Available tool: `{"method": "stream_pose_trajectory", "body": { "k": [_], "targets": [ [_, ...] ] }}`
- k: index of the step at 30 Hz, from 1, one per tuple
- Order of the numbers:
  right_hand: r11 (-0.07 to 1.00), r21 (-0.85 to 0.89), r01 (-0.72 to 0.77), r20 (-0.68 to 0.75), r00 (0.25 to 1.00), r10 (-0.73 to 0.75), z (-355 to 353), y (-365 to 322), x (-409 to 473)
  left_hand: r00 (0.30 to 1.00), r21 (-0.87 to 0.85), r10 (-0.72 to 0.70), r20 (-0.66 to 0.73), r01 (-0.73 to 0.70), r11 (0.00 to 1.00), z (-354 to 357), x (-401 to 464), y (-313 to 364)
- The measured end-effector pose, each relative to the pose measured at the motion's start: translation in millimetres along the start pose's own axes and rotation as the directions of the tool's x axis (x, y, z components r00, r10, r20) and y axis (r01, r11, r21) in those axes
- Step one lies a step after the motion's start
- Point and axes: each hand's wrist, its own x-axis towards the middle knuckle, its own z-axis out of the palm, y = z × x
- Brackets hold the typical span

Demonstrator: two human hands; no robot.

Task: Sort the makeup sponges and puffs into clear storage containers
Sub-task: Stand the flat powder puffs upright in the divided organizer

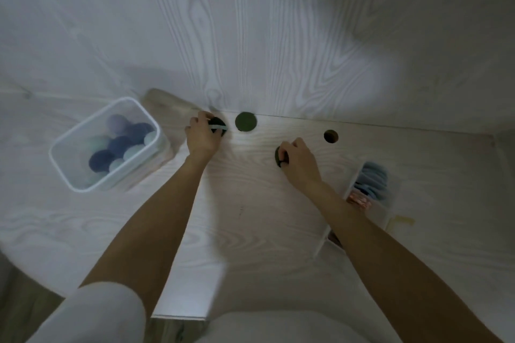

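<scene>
Nearest, on the right, the divided clear container (390, 203) holds flat blue puffs. Further out, the right hand (299, 163) pinches a dark puff (278, 157) on the table (250, 217). Left hand (202, 133) grips another dark puff (220, 125) by its pale strap. A third puff (245, 121) lies loose at the far wall. Left, the sponge tub (107, 145). Risk: both hands loaded, a puff could drop among sponges
</scene>
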Motion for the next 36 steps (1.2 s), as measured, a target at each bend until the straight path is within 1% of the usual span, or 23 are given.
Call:
{"method": "stream_pose_trajectory", "body": {
  "k": [3, 6, 8, 10, 11, 12, 13, 15, 17, 18, 19, 21, 22, 24, 29, 32, 34, 36],
  "targets": [
    [0.984, 0.178, -0.008, -0.119, 0.992, 0.030, -19, -5, -27, 1.000, -0.174, 0.013, -0.023, -0.017, 0.985, -10, -34, 9],
    [0.932, 0.362, -0.029, -0.150, 0.985, 0.089, -46, -5, -71, 0.998, -0.361, 0.063, 0.012, -0.055, 0.931, -17, -90, 22],
    [0.926, 0.375, -0.027, -0.169, 0.981, 0.097, -64, 8, -105, 0.991, -0.487, 0.122, 0.053, -0.081, 0.870, -21, -135, 33],
    [0.951, 0.306, -0.039, -0.211, 0.972, 0.108, -78, 25, -141, 0.956, -0.540, 0.272, 0.113, -0.170, 0.824, -22, -183, 51],
    [0.952, 0.298, -0.065, -0.233, 0.963, 0.138, -83, 33, -155, 0.917, -0.531, 0.378, 0.125, -0.260, 0.806, -21, -201, 58],
    [0.939, 0.329, -0.102, -0.250, 0.949, 0.191, -88, 39, -168, 0.866, -0.505, 0.484, 0.127, -0.364, 0.783, -18, -217, 65],
    [0.909, 0.390, -0.145, -0.257, 0.931, 0.259, -93, 45, -183, 0.803, -0.461, 0.582, 0.130, -0.470, 0.753, -13, -234, 73],
    [0.813, 0.542, -0.215, -0.243, 0.885, 0.396, -97, 54, -204, 0.677, -0.356, 0.721, 0.151, -0.643, 0.678, 1, -256, 83],
    [0.707, 0.672, -0.221, -0.226, 0.847, 0.481, -97, 63, -221, 0.569, -0.237, 0.802, 0.181, -0.766, 0.597, 18, -270, 89],
    [0.668, 0.712, -0.215, -0.222, 0.835, 0.504, -96, 64, -226, 0.534, -0.182, 0.823, 0.196, -0.805, 0.565, 25, -273, 89],
    [0.640, 0.739, -0.211, -0.223, 0.820, 0.528, -96, 66, -232, 0.500, -0.134, 0.838, 0.217, -0.835, 0.533, 31, -274, 90],
    [0.622, 0.755, -0.206, -0.230, 0.806, 0.546, -95, 66, -237, 0.437, -0.050, 0.857, 0.273, -0.883, 0.467, 37, -271, 88],
    [0.634, 0.747, -0.201, -0.242, 0.806, 0.541, -95, 66, -240, 0.402, -0.018, 0.863, 0.306, -0.904, 0.427, 39, -270, 89],
    [0.702, 0.684, -0.200, -0.268, 0.826, 0.496, -94, 65, -246, 0.350, 0.038, 0.868, 0.353, -0.932, 0.360, 39, -269, 88],
    [0.885, 0.438, -0.160, -0.328, 0.888, 0.322, -76, 55, -255, 0.269, 0.091, 0.889, 0.371, -0.963, 0.254, 39, -270, 80],
    [0.965, 0.216, -0.148, -0.335, 0.917, 0.216, -60, 53, -255, 0.262, 0.115, 0.907, 0.331, -0.965, 0.236, 45, -269, 76],
    [0.986, 0.092, -0.141, -0.349, 0.923, 0.165, -52, 51, -252, 0.263, 0.102, 0.913, 0.311, -0.965, 0.243, 48, -269, 74],
    [0.994, -0.041, -0.103, -0.368, 0.926, 0.081, -47, 49, -247, 0.271, 0.104, 0.918, 0.290, -0.962, 0.251, 50, -268, 73]
  ]
}}
